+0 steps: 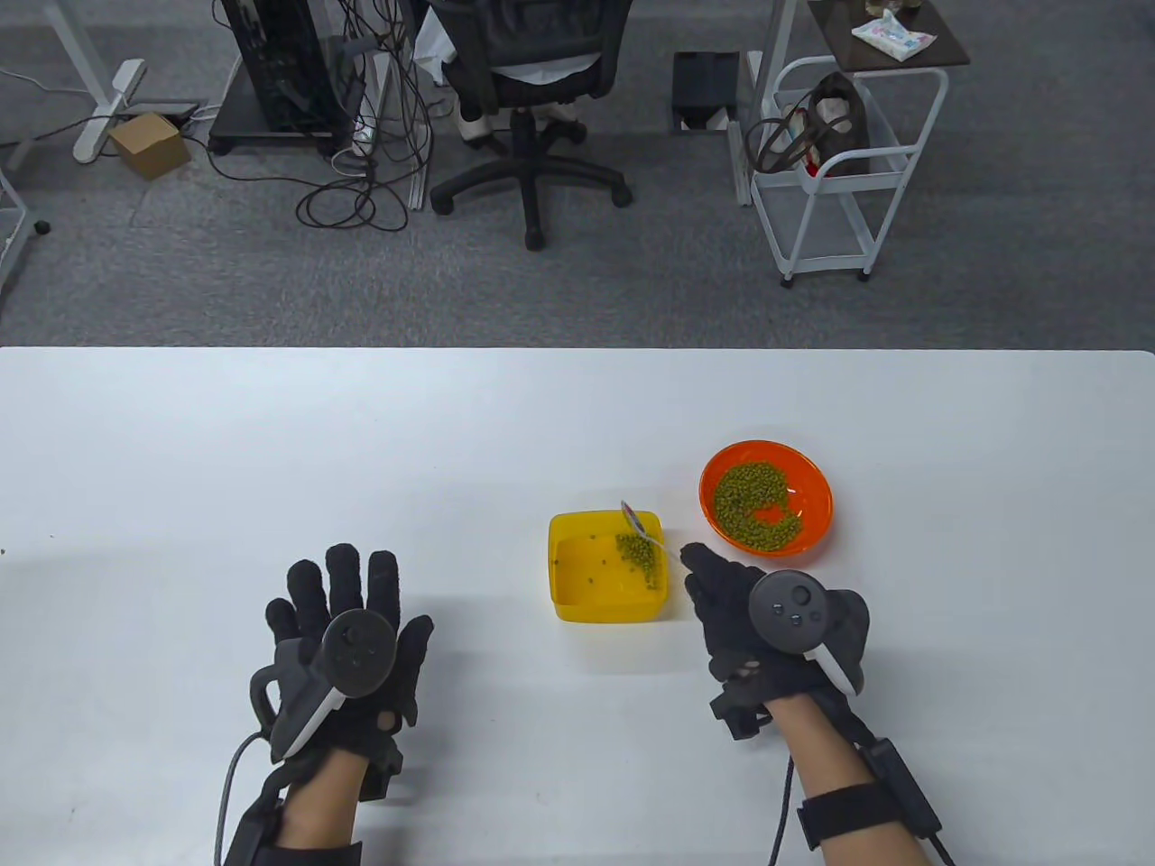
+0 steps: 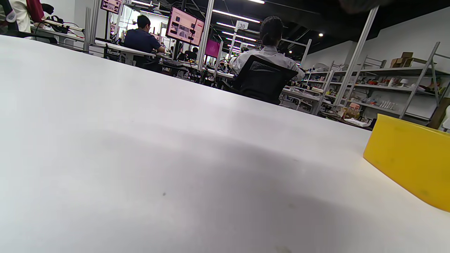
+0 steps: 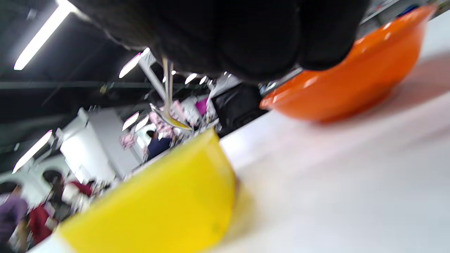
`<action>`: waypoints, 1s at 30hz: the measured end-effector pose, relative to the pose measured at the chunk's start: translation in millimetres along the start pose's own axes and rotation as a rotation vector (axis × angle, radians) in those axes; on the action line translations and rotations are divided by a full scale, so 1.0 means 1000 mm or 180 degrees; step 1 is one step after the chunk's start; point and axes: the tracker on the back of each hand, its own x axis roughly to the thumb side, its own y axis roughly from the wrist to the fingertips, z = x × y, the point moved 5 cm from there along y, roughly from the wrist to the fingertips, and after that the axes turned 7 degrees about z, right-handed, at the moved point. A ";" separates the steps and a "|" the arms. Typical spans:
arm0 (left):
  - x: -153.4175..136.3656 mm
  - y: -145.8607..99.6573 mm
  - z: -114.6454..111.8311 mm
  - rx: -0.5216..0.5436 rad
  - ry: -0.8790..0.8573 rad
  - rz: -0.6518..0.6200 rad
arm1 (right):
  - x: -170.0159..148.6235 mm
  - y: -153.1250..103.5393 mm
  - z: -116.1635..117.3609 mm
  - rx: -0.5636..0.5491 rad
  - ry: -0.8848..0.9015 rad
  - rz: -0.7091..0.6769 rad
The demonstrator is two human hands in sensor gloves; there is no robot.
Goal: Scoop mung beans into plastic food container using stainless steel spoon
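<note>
A yellow plastic container sits mid-table with mung beans falling into its right side. My right hand grips the stainless steel spoon, which is tipped over the container. An orange bowl holding mung beans stands to the container's upper right. My left hand rests flat on the table to the left, fingers spread, holding nothing. In the right wrist view the spoon hangs above the yellow container, with the orange bowl behind. The left wrist view shows the container's side.
The white table stretches wide to the left and behind the containers. Beyond its far edge are an office chair and a white cart on the floor.
</note>
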 end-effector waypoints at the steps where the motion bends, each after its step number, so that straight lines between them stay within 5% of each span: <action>1: 0.000 0.000 0.000 -0.0001 -0.0001 0.0002 | -0.010 0.002 -0.012 -0.0247 0.0048 0.0151; 9: 0.000 0.000 -0.001 -0.0014 0.0008 0.0002 | -0.072 0.009 -0.019 -0.0210 0.0307 0.0877; 24: -0.001 0.001 -0.001 -0.0012 0.0002 0.0015 | -0.092 0.016 0.005 0.0280 0.1043 0.1237; 30: -0.001 0.001 -0.001 -0.0011 -0.0005 0.0014 | -0.088 0.014 -0.005 0.0100 0.0084 0.1295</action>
